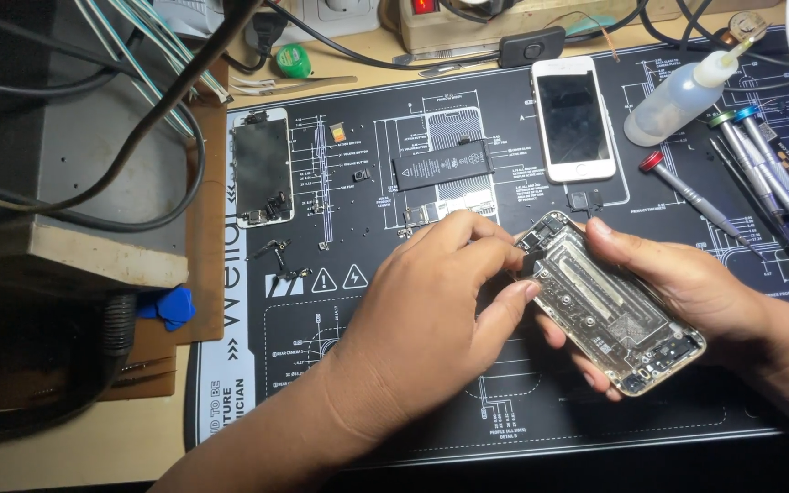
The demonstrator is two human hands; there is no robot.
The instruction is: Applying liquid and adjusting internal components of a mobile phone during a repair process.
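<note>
The right hand [687, 283] holds an opened phone shell [609, 306] from below, a bit above the black mat [431, 402]. Its fingers curl under the shell and the thumb rests on the far edge, so the shell stays tilted with the open inside facing up. The left hand [436, 310] comes in from the near left. Its thumb and first finger are pinched close together at the shell's far left corner. They seem to be working on some tiny part there, but I cannot tell what, because it is too small to see.

The bits from the phone are spread out on the mat, apart from each other, likely so none gets lost. A black battery [441, 165] lies far from the hands, in the middle. A screen part [262, 167] lies to the far left. A white phone [573, 119] lies face up to the far right. A clear squeeze bottle [678, 96] lies on its side past it. Some screwdrivers [760, 173] lie in a row on the right, close enough for the right hand to grab. Blue picks [168, 306] sit off the mat on the left.
</note>
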